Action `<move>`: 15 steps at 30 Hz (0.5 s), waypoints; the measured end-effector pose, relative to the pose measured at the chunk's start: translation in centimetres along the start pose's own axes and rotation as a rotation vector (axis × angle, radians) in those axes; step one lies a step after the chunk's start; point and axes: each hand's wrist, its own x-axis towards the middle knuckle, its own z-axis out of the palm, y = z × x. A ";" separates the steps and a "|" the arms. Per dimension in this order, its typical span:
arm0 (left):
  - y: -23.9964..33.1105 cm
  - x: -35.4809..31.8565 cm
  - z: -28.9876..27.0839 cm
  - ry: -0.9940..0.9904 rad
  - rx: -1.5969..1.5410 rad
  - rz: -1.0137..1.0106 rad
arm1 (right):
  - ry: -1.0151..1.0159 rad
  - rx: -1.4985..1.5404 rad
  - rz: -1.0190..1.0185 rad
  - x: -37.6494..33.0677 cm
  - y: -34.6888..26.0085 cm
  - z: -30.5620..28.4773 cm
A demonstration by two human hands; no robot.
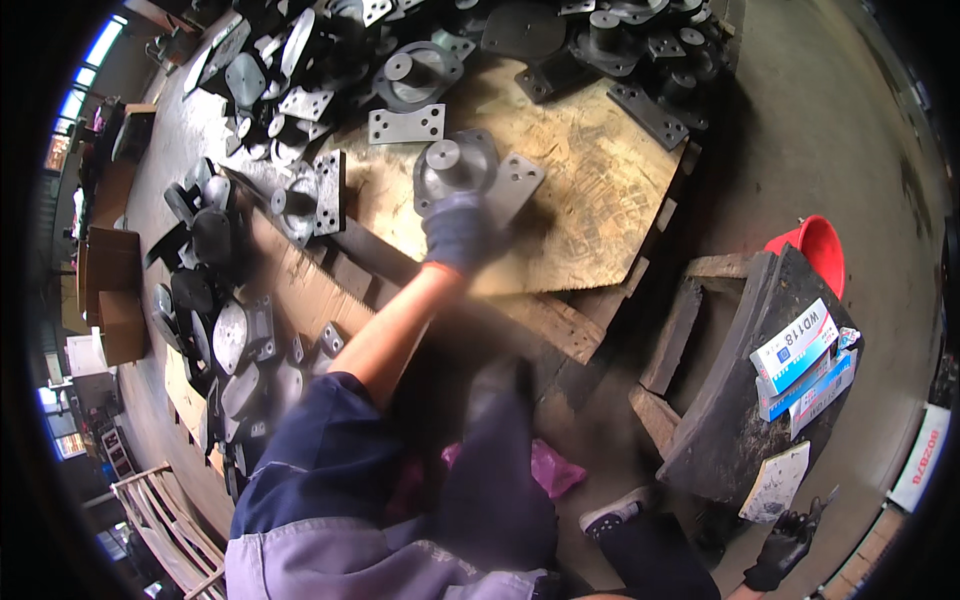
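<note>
Nearest the camera is the person's blue sleeve (320,470), the bare forearm stretching up and away from it. At its end the gloved left hand (458,232) has its fingers clenched around a round grey metal casting (458,165) with a flat bolt plate, which sits on a plywood board (590,190) close to the board's near edge. More dark castings (420,75) lie heaped along the board's far edge and down its left side. The right hand (785,548), in a black glove, is low at the right, away from the board; whether its fingers grip anything I cannot tell. A red bucket (815,250) stands on the floor beyond the board's right edge.
</note>
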 end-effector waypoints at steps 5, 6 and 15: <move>3.7 -5.7 0.9 -0.085 -0.013 -0.043 | -0.008 -0.025 0.003 0.4 0.0 1.3; 4.2 -6.8 1.9 -0.049 -0.022 0.023 | -0.006 -0.031 -0.005 -0.1 -0.1 1.0; -0.3 -13.0 4.1 0.299 -0.251 0.258 | -0.010 0.027 0.032 -0.1 0.2 2.7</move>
